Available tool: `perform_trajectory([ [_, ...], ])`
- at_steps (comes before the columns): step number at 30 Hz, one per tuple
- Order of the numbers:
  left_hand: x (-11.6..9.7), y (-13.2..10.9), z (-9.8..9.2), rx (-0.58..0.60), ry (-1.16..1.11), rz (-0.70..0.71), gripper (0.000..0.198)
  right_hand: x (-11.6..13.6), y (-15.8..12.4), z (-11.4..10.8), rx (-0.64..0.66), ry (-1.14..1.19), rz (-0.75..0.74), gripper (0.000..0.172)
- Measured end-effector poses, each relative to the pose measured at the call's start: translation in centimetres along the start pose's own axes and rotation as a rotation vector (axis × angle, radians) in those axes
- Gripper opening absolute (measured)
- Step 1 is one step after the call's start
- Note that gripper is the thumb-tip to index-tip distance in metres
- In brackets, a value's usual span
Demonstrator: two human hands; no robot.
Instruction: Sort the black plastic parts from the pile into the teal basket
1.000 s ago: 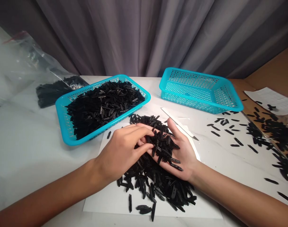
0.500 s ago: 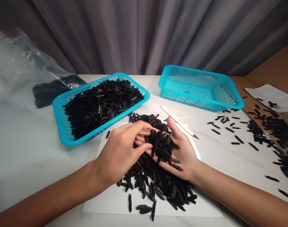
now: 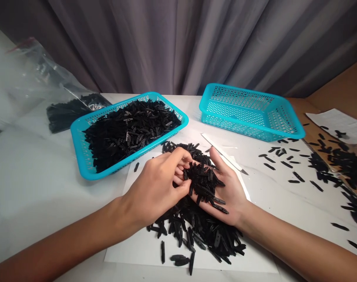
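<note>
My right hand [image 3: 229, 192] lies palm up over the paper, bearing a heap of small, slim black plastic pieces [image 3: 203, 182] with tiny holes in some. From the left, my left hand [image 3: 159, 182] reaches in with curled fingers. Its thumb and index fingertip close on the near edge of that heap, and the exact piece between them is hidden. Under both hands a larger pile of the same black pieces [image 3: 219, 237] spreads over a white sheet of paper [image 3: 131, 248]. A white-handled craft knife [image 3: 222, 152] lies just beyond my right thumb.
A blue basket [image 3: 100, 174] full of black pieces stands at the left, beside a clear plastic bag [image 3: 46, 74] with more inside. Another blue basket [image 3: 251, 131] sits at back right. Loose pieces [image 3: 297, 176] lie scattered at right, near cardboard [image 3: 339, 84] and a paper slip [image 3: 339, 121].
The whole view has shifted slightly, so things appear a little further right. My left fingers have moved slightly at the edge of the heap; my right hand still bears the pieces.
</note>
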State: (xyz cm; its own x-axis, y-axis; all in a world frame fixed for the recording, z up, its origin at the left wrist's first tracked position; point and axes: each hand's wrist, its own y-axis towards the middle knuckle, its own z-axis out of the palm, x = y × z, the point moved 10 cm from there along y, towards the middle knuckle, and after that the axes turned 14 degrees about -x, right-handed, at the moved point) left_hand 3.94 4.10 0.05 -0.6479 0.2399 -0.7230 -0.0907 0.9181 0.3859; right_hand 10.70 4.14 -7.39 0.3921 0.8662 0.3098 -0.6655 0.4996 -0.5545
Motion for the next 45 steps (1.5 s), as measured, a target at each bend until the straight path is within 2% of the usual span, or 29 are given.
perform_trajectory([
  [5,0.2,-0.1,-0.2,0.014,-0.033,-0.004,0.043,0.0,0.2,-0.5,-0.038,0.034,0.003,0.068],
  [10,0.0,0.4,-1.5,-0.011,0.012,0.028,0.041,0.0,0.4,-1.0,-0.076,0.064,0.012,0.066],
  [16,0.8,0.5,-1.5,0.011,0.042,-0.02,0.044,-0.2,0.3,-0.9,-0.033,0.038,0.015,0.064],
  [20,0.8,0.1,-1.5,-0.051,0.044,-0.045,0.049,-0.1,0.1,-0.3,0.01,0.0,-0.011,0.066],
  [25,0.6,-0.3,-1.3,-0.115,0.027,-0.046,0.054,-0.1,0.0,-0.2,-0.014,-0.022,-0.015,0.065],
  [30,0.2,-0.4,-1.2,-0.083,0.025,0.003,0.055,-0.2,0.1,-0.4,-0.014,-0.004,0.007,0.069],
  [40,-0.1,-0.6,-2.2,-0.149,0.045,0.091,0.056,-0.1,0.1,0.0,0.005,0.01,0.014,0.071],
  [45,-0.6,-0.5,-2.2,-0.13,0.097,0.141,0.04,-0.1,0.0,0.1,0.01,-0.002,0.016,0.072],
])
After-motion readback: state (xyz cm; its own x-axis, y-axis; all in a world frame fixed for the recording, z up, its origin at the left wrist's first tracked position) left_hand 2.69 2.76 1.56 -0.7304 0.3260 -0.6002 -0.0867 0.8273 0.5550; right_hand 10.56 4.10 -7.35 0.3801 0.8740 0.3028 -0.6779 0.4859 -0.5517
